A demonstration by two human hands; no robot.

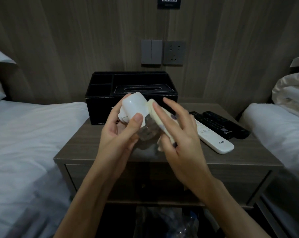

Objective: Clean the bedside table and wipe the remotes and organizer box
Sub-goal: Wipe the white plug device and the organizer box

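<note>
Now point the white top of the spray bottle at the cloth and squirt just a little. I think damp is best, because drips could hurt the remotes.

Your left hand is curled round the bottle and tips it to the right. Your right hand holds the cloth close to the bottle, fingers long and a bit spread, thumb pinning the bottom.

The organizer box sits at the back of the bedside table. The white remote and black remotes lie on its right side.
</note>
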